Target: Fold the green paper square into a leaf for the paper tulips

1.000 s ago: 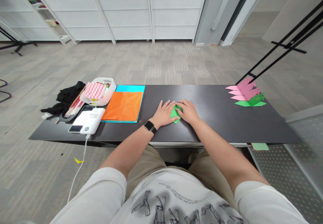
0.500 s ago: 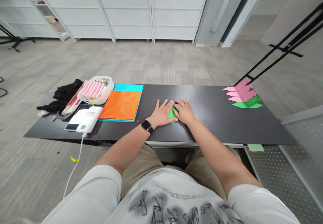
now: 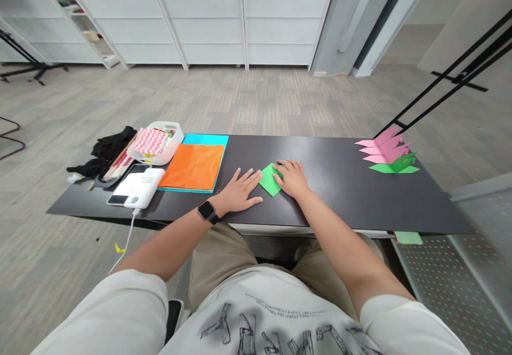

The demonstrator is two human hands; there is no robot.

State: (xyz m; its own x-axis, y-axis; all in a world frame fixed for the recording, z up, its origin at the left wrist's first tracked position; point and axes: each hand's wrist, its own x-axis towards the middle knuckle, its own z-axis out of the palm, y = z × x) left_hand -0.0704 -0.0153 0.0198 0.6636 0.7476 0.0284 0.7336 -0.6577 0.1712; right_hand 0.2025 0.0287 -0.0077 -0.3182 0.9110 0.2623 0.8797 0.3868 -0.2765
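Observation:
A small folded piece of green paper (image 3: 269, 180) lies flat on the dark table, one corner pointing towards me. My right hand (image 3: 293, 178) rests on its right side, fingers stretched out over the edge and thumb on the paper. My left hand (image 3: 239, 191) lies spread on the tabletop just left of the paper, its fingertips at or very near the paper's left corner. Neither hand grips anything. The part of the green paper under my right fingers is hidden.
Orange paper (image 3: 193, 166) lies on blue sheets (image 3: 208, 138) to the left. Beyond are a white basket (image 3: 174, 140), a white power bank (image 3: 144, 187) with a cable, and black cloth (image 3: 112, 143). Folded pink (image 3: 383, 147) and green paper pieces (image 3: 394, 167) stand at the right.
My left hand has slid left off the green paper, uncovering most of it. My right hand stays in about the same place on its right side.

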